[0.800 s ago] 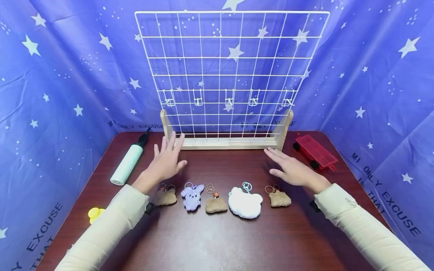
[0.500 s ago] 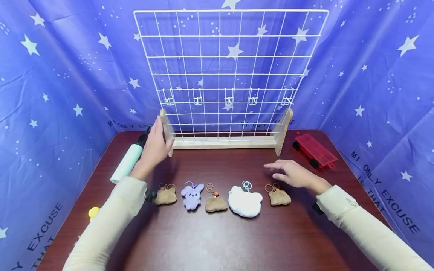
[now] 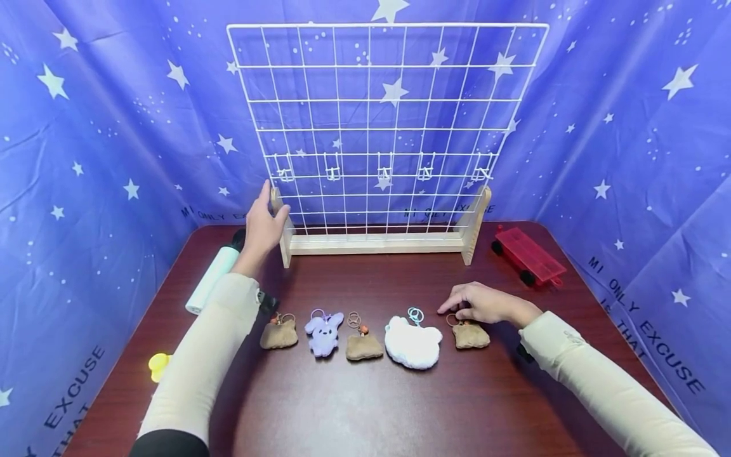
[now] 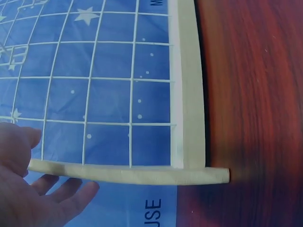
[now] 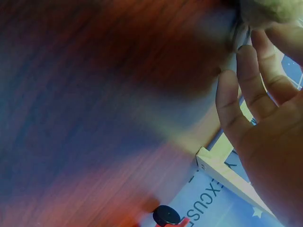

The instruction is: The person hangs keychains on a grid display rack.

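My left hand (image 3: 263, 230) grips the left wooden side post (image 4: 128, 174) of a white wire grid rack (image 3: 368, 100), thumb on one side and fingers on the other. Several white hooks (image 3: 384, 172) hang in a row across the grid. Low over the right end of the keychain row, my right hand (image 3: 482, 303) has its fingers loosely bent at the ring of a brown plush keychain (image 3: 471, 336). Left of it lie a white plush keychain (image 3: 414, 344), a brown one (image 3: 363, 347), a purple bunny keychain (image 3: 324, 336) and another brown one (image 3: 279, 334).
At the left, a pale green hand pump (image 3: 212, 279) lies behind my left forearm, and a yellow toy (image 3: 159, 365) sits nearer the table edge. A red toy cart (image 3: 528, 255) stands at the back right. Starry blue curtain (image 3: 114, 139) surrounds the dark wooden table (image 3: 354, 412).
My left hand has moved from in front of the rack to its left post and taken hold there. The right hand has come back and down to the rightmost brown keychain.
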Motion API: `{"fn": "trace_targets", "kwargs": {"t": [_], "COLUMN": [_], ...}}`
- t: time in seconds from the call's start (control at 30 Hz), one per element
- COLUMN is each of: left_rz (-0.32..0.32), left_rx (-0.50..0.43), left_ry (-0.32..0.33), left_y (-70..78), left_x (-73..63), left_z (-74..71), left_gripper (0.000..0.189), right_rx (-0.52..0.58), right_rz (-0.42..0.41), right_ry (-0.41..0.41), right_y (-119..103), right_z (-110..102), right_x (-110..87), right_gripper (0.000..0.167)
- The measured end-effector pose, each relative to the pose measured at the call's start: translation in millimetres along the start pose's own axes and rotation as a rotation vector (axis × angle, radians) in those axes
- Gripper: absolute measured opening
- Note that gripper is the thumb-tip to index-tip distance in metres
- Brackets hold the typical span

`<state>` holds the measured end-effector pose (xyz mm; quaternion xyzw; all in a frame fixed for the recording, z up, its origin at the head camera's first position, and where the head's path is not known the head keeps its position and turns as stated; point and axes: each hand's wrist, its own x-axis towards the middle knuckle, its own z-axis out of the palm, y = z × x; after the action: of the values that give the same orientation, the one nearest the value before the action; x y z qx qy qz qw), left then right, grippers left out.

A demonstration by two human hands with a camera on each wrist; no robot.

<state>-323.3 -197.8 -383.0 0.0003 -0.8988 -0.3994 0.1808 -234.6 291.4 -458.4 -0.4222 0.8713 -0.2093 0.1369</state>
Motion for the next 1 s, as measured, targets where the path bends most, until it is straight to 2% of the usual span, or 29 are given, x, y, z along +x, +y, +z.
{"fn": "trace_targets", "kwargs": {"t": [0.13, 0.37, 0.8, 1.0], "left_rz": [-0.035, -0.023, -0.005, -0.016], "left_rx": [-0.019, -0.005, -0.001, -0.004], "left_ry": [0.026, 0.093, 0.108, 0.093], "left_y": [0.1, -3.7, -9.8, -11.4], "left_x": [4.3, 11.3, 15.3, 16.7], "left_z": [1.8, 1.2, -0.6, -1.1], "left_gripper": [0.071, 0.056, 0.048, 0.048], "right_rx": [-0.005, 0.005, -0.007, -0.006], "right_rz": [0.006, 0.005, -0.014, -0.023], "right_ry": [-0.025, -0.005, 0.063, 0.078], "right_y": [-0.4, 3.3, 6.1, 8.4], "right_z": [-0.1, 2.8, 5.8, 4.9], "right_x": [1.5, 4.3, 4.8, 6.8], "right_gripper": [0.037, 0.027, 0.021, 0.019]}}
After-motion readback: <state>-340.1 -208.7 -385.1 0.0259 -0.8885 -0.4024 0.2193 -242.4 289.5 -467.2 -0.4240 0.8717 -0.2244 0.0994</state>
